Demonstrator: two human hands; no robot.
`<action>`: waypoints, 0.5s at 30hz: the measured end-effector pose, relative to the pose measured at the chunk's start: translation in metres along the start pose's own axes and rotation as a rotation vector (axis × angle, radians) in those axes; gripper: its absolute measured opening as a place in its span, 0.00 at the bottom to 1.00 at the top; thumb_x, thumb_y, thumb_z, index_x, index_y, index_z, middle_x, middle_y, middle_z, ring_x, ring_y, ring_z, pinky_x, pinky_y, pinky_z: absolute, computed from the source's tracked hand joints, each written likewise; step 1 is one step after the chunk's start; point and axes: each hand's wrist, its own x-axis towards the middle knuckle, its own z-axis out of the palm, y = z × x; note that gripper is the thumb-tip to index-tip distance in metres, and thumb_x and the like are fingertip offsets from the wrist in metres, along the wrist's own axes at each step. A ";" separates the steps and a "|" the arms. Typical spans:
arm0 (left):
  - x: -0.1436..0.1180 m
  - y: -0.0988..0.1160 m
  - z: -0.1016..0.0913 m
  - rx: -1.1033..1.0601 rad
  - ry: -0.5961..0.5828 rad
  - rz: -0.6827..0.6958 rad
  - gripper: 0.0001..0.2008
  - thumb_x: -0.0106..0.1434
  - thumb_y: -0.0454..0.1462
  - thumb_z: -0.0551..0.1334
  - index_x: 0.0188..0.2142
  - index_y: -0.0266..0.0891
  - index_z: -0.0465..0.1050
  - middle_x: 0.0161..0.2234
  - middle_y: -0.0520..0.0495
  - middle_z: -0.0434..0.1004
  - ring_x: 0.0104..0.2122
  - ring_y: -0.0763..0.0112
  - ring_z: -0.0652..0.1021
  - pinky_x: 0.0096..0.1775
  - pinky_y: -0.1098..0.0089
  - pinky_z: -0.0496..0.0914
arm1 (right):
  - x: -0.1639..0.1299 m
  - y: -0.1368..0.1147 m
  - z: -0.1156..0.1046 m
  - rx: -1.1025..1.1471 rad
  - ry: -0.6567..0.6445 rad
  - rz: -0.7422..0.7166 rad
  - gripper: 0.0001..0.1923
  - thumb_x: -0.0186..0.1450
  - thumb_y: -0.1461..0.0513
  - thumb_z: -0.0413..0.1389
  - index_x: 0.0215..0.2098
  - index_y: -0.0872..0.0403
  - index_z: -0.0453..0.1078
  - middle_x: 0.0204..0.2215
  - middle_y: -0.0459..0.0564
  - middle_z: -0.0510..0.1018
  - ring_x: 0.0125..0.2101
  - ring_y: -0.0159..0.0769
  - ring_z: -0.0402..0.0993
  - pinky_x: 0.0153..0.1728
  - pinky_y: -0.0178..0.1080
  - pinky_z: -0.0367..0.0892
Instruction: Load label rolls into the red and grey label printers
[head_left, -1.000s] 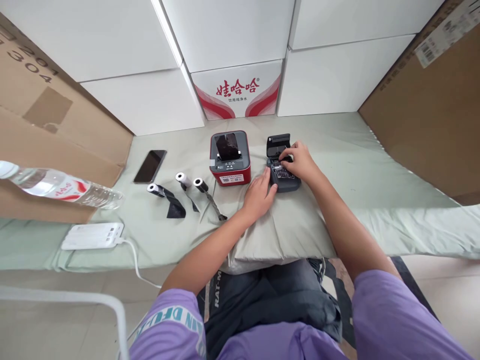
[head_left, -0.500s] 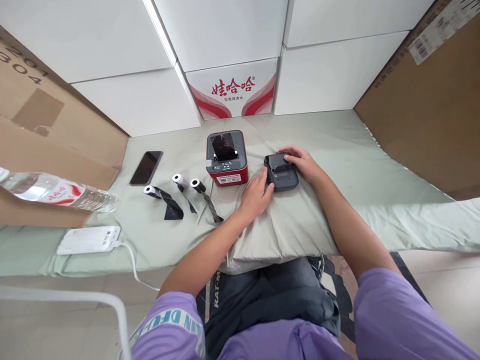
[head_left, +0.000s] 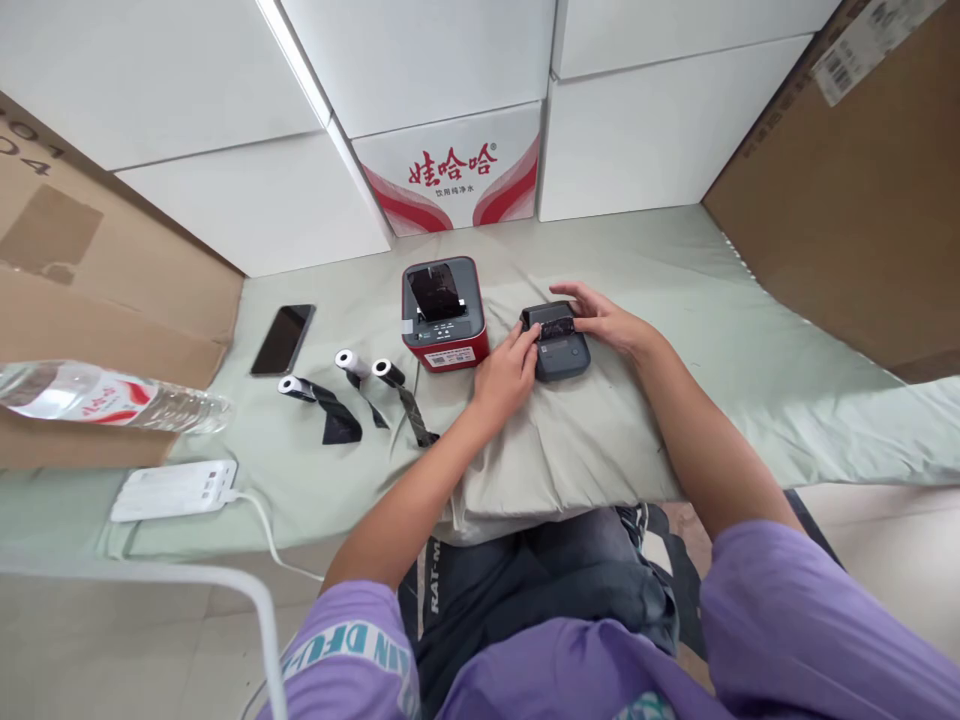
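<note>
A small dark-grey portable label printer (head_left: 564, 362) lies on the cloth-covered table, with a glossy black strip (head_left: 556, 328) across its top. My left hand (head_left: 508, 375) grips the printer's left side, its fingertips reaching the strip's left end. My right hand (head_left: 606, 318) holds the far right part, the thumb at the strip's right end and the other fingers around the back edge, partly hidden. Close by on the left stands a red and dark-grey label printer (head_left: 444, 325) with a black piece (head_left: 435, 291) on its top.
Black-and-white rolls (head_left: 296, 388) with loose tails lie left of the red printer, beside a phone (head_left: 283, 340). A white power bank (head_left: 174, 490) with a cable and a water bottle (head_left: 112, 395) are at far left. White boxes (head_left: 630, 140) line the back; cardboard boxes (head_left: 847, 220) flank both sides.
My left fingertips have moved further onto the small printer's top. My right thumb has come to the black strip's right end. The view has shifted slightly.
</note>
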 end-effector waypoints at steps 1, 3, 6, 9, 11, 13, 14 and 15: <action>0.000 0.001 -0.001 0.015 -0.003 -0.012 0.24 0.79 0.42 0.50 0.69 0.47 0.71 0.72 0.43 0.67 0.65 0.50 0.77 0.62 0.51 0.75 | 0.000 0.001 0.001 0.003 0.003 -0.007 0.35 0.55 0.55 0.71 0.60 0.43 0.71 0.56 0.50 0.80 0.59 0.48 0.76 0.65 0.52 0.71; 0.000 0.002 -0.001 0.029 -0.014 -0.019 0.24 0.78 0.42 0.50 0.69 0.48 0.71 0.72 0.43 0.67 0.63 0.50 0.79 0.60 0.51 0.77 | -0.001 0.003 0.003 0.014 0.028 -0.028 0.34 0.55 0.54 0.71 0.59 0.43 0.71 0.57 0.50 0.79 0.59 0.47 0.76 0.65 0.51 0.71; -0.004 0.000 0.005 0.039 -0.017 -0.005 0.26 0.78 0.41 0.50 0.73 0.47 0.66 0.73 0.43 0.65 0.64 0.52 0.78 0.60 0.54 0.76 | -0.002 0.007 0.009 0.006 0.086 -0.049 0.33 0.55 0.54 0.69 0.59 0.43 0.71 0.62 0.51 0.76 0.62 0.48 0.74 0.67 0.52 0.68; -0.010 0.001 0.003 0.057 0.037 0.077 0.27 0.78 0.42 0.49 0.72 0.45 0.66 0.71 0.41 0.69 0.61 0.55 0.80 0.57 0.58 0.77 | -0.001 0.011 0.012 0.022 0.165 -0.066 0.34 0.55 0.53 0.67 0.60 0.41 0.71 0.65 0.51 0.74 0.66 0.50 0.70 0.69 0.56 0.65; -0.012 0.002 -0.011 0.058 0.128 0.190 0.25 0.77 0.42 0.49 0.66 0.42 0.73 0.63 0.39 0.79 0.57 0.57 0.82 0.56 0.60 0.77 | 0.001 0.013 0.011 0.079 0.224 -0.056 0.32 0.57 0.50 0.66 0.59 0.40 0.70 0.64 0.51 0.74 0.66 0.50 0.70 0.69 0.57 0.65; -0.010 -0.001 -0.037 0.045 0.299 0.245 0.20 0.76 0.42 0.52 0.57 0.41 0.78 0.52 0.38 0.84 0.52 0.59 0.83 0.56 0.61 0.75 | 0.003 0.014 0.010 0.135 0.269 -0.033 0.31 0.57 0.49 0.64 0.58 0.40 0.71 0.63 0.52 0.75 0.65 0.50 0.72 0.67 0.58 0.67; -0.008 -0.004 -0.054 0.034 0.416 0.218 0.17 0.75 0.42 0.54 0.53 0.41 0.79 0.48 0.39 0.84 0.49 0.59 0.82 0.56 0.61 0.74 | 0.003 0.014 0.009 0.157 0.282 -0.024 0.31 0.56 0.49 0.64 0.57 0.40 0.71 0.62 0.52 0.76 0.64 0.50 0.73 0.67 0.58 0.68; -0.005 -0.010 -0.072 0.010 0.546 0.135 0.15 0.73 0.41 0.56 0.51 0.40 0.78 0.46 0.40 0.82 0.48 0.60 0.81 0.55 0.61 0.73 | 0.004 0.014 0.008 0.177 0.289 -0.017 0.30 0.56 0.49 0.64 0.57 0.41 0.71 0.61 0.52 0.76 0.64 0.50 0.74 0.67 0.59 0.68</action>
